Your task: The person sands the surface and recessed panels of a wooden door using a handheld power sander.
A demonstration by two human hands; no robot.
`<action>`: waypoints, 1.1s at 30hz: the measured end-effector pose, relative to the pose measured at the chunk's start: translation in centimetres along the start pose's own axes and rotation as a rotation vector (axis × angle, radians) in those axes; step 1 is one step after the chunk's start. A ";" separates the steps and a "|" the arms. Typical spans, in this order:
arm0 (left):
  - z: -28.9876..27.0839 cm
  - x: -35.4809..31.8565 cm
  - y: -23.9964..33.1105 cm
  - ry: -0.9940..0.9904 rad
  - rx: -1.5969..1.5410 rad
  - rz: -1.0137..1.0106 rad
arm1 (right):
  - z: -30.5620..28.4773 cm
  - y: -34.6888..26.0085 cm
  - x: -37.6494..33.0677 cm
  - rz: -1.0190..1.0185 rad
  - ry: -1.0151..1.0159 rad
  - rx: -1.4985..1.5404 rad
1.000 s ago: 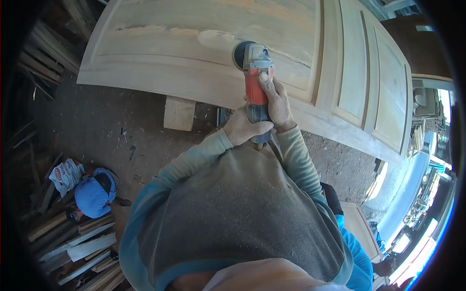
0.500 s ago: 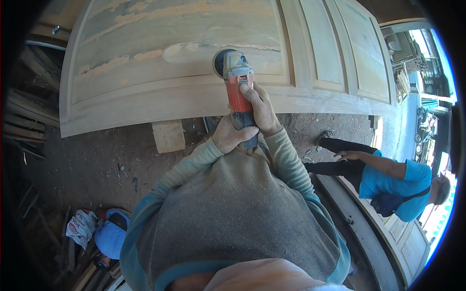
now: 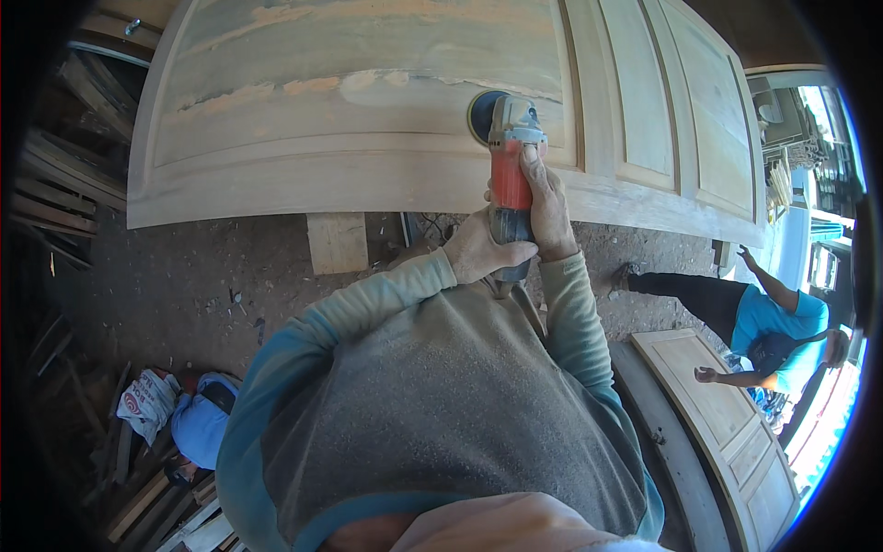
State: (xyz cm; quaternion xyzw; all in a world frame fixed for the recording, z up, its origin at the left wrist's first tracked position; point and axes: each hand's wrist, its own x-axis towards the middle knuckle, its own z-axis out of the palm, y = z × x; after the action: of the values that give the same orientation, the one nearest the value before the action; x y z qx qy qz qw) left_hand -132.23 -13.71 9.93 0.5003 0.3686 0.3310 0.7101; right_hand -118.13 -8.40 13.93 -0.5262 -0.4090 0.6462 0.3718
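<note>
A red and grey angle grinder (image 3: 511, 177) with a round dark sanding disc (image 3: 480, 116) is held in both my hands. Its disc lies against a large panelled wooden door (image 3: 303, 195), near the lower edge of the wide panel. My left hand (image 3: 480, 247) wraps round the dark rear end of the body, close to my dusty shirt. My right hand (image 3: 550, 213) grips the red body from the right, its thumb up near the grey head. Uneven orange-tan filler streaks (image 3: 313, 85) run across the panel above the disc.
A wooden block (image 3: 337, 245) shows below the door's near edge. At the right, a person in a blue shirt (image 3: 782, 317) stands behind another panelled door (image 3: 699, 386) and a long board (image 3: 667, 432). A white sack (image 3: 147, 405), a blue bundle (image 3: 200, 425) and timber lie lower left.
The grinder and both hands have moved right along the panel. The person at the right has shifted and spread their arms, and more of the second door shows.
</note>
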 end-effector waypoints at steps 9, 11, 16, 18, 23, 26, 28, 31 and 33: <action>-0.7 3.5 0.4 -0.160 -0.052 0.009 | -2.3 -3.4 1.4 -0.063 0.078 -0.385; -0.9 4.9 0.5 -0.088 -0.141 -0.066 | -3.6 -3.9 2.8 -0.146 0.042 -0.491; -0.1 10.0 1.0 0.214 -0.446 -0.030 | -5.6 -3.1 7.7 -0.289 -0.160 -0.679; 0.3 11.3 1.0 0.293 -0.572 -0.021 | -5.9 -2.9 9.5 -0.294 -0.220 -0.676; 0.6 14.3 0.3 0.416 -0.742 0.129 | -6.1 -3.9 11.7 -0.388 -0.339 -0.596; 0.9 15.7 -0.4 0.417 -0.733 0.093 | -6.6 -4.4 11.5 -0.228 -0.293 -0.570; 1.0 15.4 -1.0 0.472 -0.771 0.112 | -6.5 -3.8 11.2 -0.152 -0.257 -0.600; 0.9 13.2 -2.0 0.490 -0.695 0.107 | -5.6 -2.0 10.5 -0.156 -0.234 -0.634; 0.5 11.8 -2.3 0.487 -0.641 0.099 | -4.6 -1.0 10.0 -0.212 -0.251 -0.793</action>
State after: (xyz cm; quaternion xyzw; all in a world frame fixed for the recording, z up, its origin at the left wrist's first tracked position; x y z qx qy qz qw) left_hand -125.54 -4.73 5.59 0.1779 0.3797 0.5718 0.7051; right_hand -115.30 1.72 10.53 -0.5007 -0.7197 0.4563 0.1524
